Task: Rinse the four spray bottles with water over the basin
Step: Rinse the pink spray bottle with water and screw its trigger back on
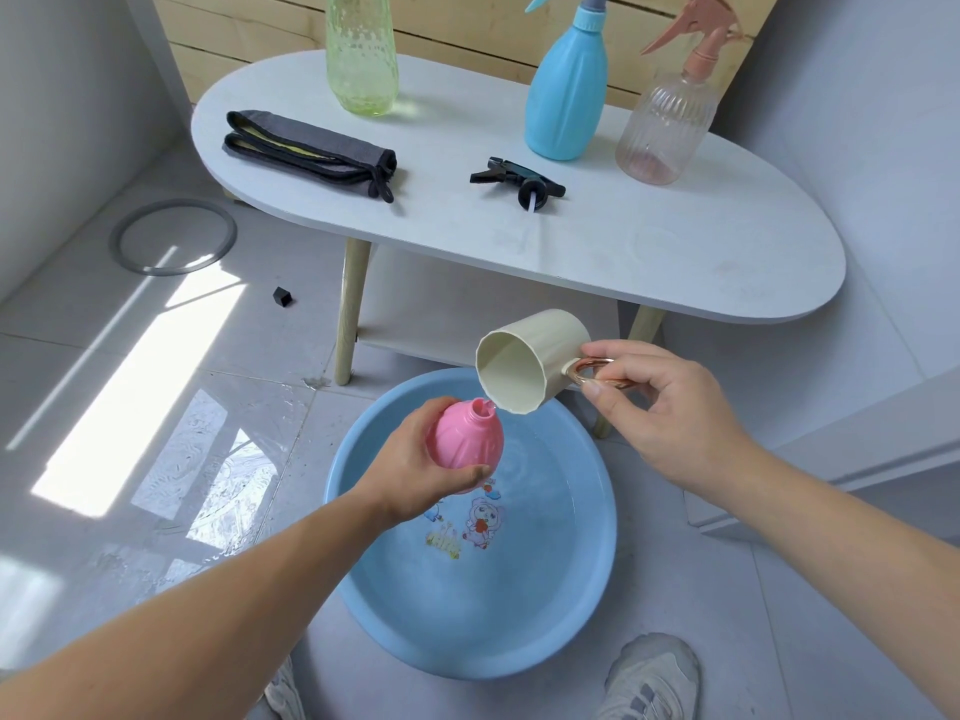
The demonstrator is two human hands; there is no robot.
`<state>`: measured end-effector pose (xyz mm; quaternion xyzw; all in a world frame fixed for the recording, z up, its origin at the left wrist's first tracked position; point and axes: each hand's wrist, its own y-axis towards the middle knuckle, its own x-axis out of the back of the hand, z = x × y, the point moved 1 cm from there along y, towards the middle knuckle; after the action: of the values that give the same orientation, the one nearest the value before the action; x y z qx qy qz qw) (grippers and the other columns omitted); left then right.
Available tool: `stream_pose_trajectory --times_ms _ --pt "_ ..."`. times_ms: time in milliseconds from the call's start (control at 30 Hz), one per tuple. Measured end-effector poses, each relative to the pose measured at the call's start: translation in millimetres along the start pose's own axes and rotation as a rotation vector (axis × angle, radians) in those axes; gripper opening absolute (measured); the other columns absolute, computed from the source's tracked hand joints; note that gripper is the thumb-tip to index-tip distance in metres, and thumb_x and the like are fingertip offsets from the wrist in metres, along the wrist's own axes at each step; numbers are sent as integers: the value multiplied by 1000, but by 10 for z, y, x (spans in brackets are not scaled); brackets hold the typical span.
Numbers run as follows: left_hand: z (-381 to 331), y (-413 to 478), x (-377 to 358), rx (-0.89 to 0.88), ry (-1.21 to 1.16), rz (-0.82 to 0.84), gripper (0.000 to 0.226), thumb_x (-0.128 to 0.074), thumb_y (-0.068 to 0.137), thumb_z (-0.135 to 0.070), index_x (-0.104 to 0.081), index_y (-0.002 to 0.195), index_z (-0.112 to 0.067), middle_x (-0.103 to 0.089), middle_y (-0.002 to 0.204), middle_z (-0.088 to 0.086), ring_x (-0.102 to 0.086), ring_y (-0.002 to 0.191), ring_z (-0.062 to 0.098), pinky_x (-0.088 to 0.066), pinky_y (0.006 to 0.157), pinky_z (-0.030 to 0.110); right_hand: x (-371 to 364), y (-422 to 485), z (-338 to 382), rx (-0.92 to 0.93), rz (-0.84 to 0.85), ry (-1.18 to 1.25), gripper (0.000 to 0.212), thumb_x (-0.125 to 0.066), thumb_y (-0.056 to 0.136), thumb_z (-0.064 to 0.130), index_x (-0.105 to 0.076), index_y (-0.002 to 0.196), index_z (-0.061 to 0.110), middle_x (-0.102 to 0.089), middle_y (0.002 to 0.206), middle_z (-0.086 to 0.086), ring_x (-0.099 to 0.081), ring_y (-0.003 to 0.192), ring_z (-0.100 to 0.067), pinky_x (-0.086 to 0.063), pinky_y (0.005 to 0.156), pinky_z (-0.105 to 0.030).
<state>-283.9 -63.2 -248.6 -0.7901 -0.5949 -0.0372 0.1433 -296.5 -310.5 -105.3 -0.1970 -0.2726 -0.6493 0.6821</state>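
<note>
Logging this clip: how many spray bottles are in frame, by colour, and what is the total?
Green bottle: 1
Blue bottle: 1
Clear bottle, pink trigger: 1
Pink bottle: 1, held by the left hand beneath the cup that the right hand tips
Total: 4

Folded grey cloth (306,150) lies on white table (649,252)
</note>
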Motion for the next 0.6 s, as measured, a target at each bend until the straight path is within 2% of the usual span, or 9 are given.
stream_pose_trajectory --times_ms 233,400,500,600 --pt "7 -3 -7 8 17 8 81 -90 61 -42 -55 133 -33 -62 123 -6 -66 106 20 -63 68 28 4 -1 4 48 12 -71 10 -72 88 16 -77 81 21 -68 120 10 -63 111 1 -46 98 -18" --pt "28 4 -7 17 3 9 76 -95 68 -30 -55 133 -32 -61 124 -5 -66 105 19 -62 64 27 16 -4 17 91 12 -103 12 -72 88 14 -75 78 22 -68 118 7 -62 115 1 -45 98 -17" --pt "15 1 -8 14 8 10 78 -92 64 -36 -55 133 -33 -62 124 -5 -66 105 19 -62 66 26 13 -1 8 110 28 -132 12 -72 88 16 -74 77 20 -68 117 8 -61 116 1 -47 100 -24" --pt "9 1 -8 15 18 7 80 -90 61 -42 -55 132 -34 -62 123 -7 -66 106 19 -63 68 27 10 -1 5 115 34 -163 10 -72 88 17 -74 79 19 -66 121 12 -61 110 3 -46 99 -22"
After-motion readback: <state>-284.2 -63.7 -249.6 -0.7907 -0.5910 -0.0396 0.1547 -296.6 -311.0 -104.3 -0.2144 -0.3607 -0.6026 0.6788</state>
